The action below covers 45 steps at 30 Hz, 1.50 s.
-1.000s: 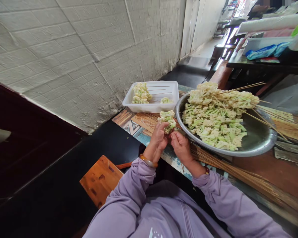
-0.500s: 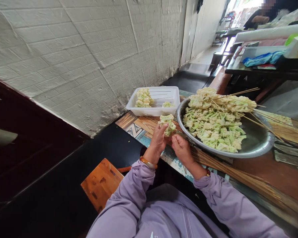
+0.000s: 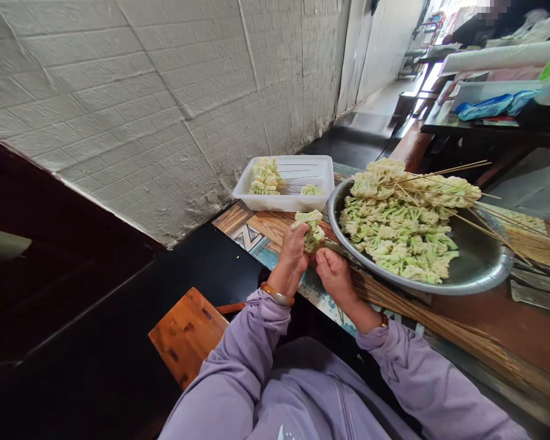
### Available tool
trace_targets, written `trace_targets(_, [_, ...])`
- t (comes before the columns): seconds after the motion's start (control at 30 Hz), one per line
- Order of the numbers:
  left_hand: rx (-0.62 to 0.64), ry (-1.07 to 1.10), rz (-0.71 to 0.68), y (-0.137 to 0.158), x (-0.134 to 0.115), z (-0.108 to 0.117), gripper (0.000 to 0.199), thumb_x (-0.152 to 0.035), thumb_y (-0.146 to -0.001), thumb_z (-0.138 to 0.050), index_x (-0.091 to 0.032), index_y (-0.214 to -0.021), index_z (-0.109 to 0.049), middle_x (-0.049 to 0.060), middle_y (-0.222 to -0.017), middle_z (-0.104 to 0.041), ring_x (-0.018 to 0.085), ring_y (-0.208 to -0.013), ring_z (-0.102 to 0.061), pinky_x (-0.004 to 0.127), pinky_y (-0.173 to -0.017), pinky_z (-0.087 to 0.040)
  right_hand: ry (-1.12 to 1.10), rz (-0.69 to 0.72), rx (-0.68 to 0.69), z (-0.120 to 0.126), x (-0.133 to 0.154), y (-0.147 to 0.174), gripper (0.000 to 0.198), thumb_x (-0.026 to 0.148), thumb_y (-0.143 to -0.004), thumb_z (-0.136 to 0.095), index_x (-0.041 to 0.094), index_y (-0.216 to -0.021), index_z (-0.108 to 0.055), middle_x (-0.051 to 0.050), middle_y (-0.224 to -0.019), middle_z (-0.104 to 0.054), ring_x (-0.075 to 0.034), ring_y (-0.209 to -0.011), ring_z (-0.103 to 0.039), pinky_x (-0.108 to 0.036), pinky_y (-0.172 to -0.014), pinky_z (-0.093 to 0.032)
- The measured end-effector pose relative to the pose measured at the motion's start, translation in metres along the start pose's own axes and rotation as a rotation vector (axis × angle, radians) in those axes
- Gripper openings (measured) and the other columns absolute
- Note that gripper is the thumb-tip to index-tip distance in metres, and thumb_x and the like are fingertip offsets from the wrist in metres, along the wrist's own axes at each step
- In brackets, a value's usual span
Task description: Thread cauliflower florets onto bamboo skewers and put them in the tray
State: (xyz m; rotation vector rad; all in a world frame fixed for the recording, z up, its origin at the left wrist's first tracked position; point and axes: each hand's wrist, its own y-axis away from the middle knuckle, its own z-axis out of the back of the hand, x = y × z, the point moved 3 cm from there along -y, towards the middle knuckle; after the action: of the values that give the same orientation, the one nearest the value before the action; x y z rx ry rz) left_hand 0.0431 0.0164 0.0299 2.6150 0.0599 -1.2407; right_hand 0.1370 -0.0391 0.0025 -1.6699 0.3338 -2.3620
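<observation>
My left hand is closed around a piece of cauliflower, its thumb lying across the florets. Just below that piece, my right hand is closed in a pinch on a thin bamboo skewer, mostly hidden by the fingers; a short bit of stick shows under the wrist. Close by on the right stands a wide metal bowl heaped with cauliflower florets. Skewered cauliflower lies on top of the heap, its sticks reaching over the rim.
Beyond my hands, a white plastic tub holds cauliflower on skewers. A bundle of loose bamboo skewers lies along the front of the patterned table. At the left are a wooden stool and the wall. A person is at the far right back.
The view has shifted slightly. Both hands stay close together at the cauliflower, with the left hand turned a little around it.
</observation>
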Motion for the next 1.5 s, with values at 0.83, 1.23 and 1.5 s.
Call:
trace_targets(0.83, [-0.021, -0.046, -0.061, -0.009, -0.021, 0.011, 0.042, -0.012, -0.059, -0.067, -0.018, -0.099, -0.055, 0.001, -0.083, -0.063, 0.014, -0.071, -0.060, 0.026, -0.067, -0.048, -0.038, -0.006, 0.044, -0.006, -0.009, 0.001, 0.033, 0.040, -0.095, -0.039, 0.022, -0.067, -0.044, 0.005, -0.054, -0.041, -0.012, -0.052, -0.039, -0.025, -0.053, -0.032])
trace_targets(1.23, [-0.006, -0.035, -0.027, -0.009, -0.020, 0.013, 0.041, -0.011, -0.061, -0.070, -0.020, -0.097, -0.053, 0.000, -0.078, -0.061, 0.014, -0.066, -0.058, 0.027, -0.064, -0.047, -0.032, 0.010, 0.035, -0.006, -0.006, 0.003, 0.031, 0.036, -0.095, -0.038, 0.023, -0.068, -0.045, 0.005, -0.052, -0.041, -0.013, -0.050, -0.040, -0.026, -0.052, -0.032])
trace_targets(1.5, [0.034, -0.048, -0.018, -0.005, -0.022, 0.006, 0.040, -0.011, -0.061, -0.066, -0.021, -0.097, -0.053, 0.001, -0.079, -0.063, 0.015, -0.069, -0.060, 0.028, -0.066, -0.048, -0.013, 0.016, -0.006, -0.004, -0.006, 0.003, 0.031, 0.035, -0.095, -0.039, 0.023, -0.067, -0.043, 0.005, -0.053, -0.041, -0.013, -0.051, -0.040, -0.027, -0.054, -0.032])
